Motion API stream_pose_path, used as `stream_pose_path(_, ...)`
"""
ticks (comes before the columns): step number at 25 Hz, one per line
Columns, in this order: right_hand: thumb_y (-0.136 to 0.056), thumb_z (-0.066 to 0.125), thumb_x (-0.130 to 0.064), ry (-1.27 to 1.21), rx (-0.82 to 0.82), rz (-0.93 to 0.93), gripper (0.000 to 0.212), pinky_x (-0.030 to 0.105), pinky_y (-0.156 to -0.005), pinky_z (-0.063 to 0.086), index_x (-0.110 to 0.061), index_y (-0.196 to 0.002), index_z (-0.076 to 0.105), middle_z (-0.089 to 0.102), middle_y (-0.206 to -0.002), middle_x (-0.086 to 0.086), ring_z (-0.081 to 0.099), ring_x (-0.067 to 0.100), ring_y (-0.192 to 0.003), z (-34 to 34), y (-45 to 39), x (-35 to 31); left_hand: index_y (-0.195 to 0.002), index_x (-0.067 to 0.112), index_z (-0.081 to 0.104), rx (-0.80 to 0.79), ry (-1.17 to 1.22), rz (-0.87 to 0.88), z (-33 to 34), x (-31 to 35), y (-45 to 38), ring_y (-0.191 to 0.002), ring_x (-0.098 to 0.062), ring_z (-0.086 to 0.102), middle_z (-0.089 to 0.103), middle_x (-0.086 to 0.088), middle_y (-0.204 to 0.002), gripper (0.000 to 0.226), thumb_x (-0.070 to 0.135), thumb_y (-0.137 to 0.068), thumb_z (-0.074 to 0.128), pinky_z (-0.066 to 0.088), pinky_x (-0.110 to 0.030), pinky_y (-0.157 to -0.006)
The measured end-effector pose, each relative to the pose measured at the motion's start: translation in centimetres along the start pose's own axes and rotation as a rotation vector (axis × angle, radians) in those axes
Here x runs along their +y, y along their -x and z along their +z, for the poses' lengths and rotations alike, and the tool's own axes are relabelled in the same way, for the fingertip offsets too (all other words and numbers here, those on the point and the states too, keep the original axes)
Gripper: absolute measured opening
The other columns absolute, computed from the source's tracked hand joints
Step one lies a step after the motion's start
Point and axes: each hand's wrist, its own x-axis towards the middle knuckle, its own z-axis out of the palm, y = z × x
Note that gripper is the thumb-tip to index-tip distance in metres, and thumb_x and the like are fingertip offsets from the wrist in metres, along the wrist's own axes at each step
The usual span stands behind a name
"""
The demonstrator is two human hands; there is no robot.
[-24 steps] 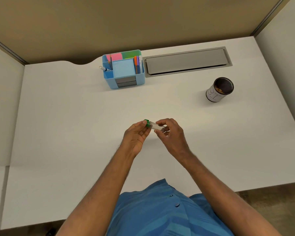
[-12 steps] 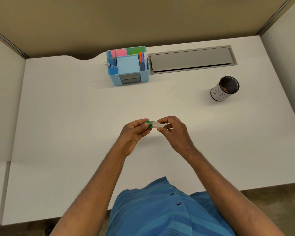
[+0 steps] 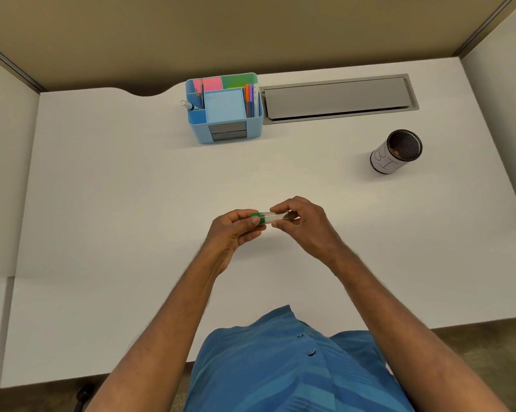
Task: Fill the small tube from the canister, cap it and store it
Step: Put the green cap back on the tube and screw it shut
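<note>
A small clear tube (image 3: 276,217) lies level between both hands above the middle of the white desk (image 3: 131,203). A green cap (image 3: 259,219) sits on its left end. My left hand (image 3: 233,233) pinches the green cap with thumb and fingers. My right hand (image 3: 304,224) grips the tube's body and hides its right end. The canister (image 3: 396,151), a dark open-topped cylinder with a white label, stands upright at the right of the desk, well away from both hands.
A light blue desk organiser (image 3: 225,110) with pens and sticky notes stands at the back centre. A grey cable hatch (image 3: 338,98) lies flush to its right. Partition walls border the desk on the left, right and back.
Both hands stay joined on the tube and cap, with the fingers shifted slightly. The camera view has tilted a little, so the desk items sit lower and further right.
</note>
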Motion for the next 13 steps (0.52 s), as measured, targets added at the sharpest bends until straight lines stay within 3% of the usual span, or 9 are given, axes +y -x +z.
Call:
stream_pose_path(7, -0.085, 0.080, -0.022, -0.006, 0.032, 0.010, 0.021, 0.008, -0.072, 0.047, -0.028, -0.105, 0.076, 0.069, -0.098, -0.014, 0.063, 0.004, -0.082, -0.3, -0.4, -0.1, -0.101, 0.008, 0.077, 0.002, -0.022, 0.023, 0.4, 0.5, -0.3, -0.098, -0.036, 0.076, 0.079, -0.017, -0.105, 0.019, 0.010, -0.082, 0.080, 0.063, -0.030, -0.081)
stream_pose_path(11, -0.084, 0.081, -0.021, -0.002, 0.009, 0.018, 0.022, 0.012, -0.074, 0.050, -0.031, -0.103, 0.077, 0.070, -0.099, -0.014, 0.066, 0.006, -0.085, -0.9, -1.0, 0.0, -0.100, 0.007, 0.077, -0.009, -0.028, 0.015, 0.6, 0.7, -0.6, -0.097, -0.035, 0.076, 0.079, -0.017, -0.104, 0.018, 0.008, -0.082, 0.079, 0.063, -0.029, -0.078)
stream_pose_path(13, -0.083, 0.082, -0.021, -0.012, 0.004, 0.037, 0.023, 0.020, -0.078, 0.054, -0.033, -0.102, 0.077, 0.071, -0.098, -0.014, 0.066, 0.008, -0.085, -1.1, -1.2, 0.1, -0.100, 0.007, 0.077, -0.011, -0.031, 0.018, 1.0, 0.9, -0.7, -0.097, -0.035, 0.076, 0.079, -0.017, -0.103, 0.018, 0.007, -0.082, 0.079, 0.062, -0.028, -0.077)
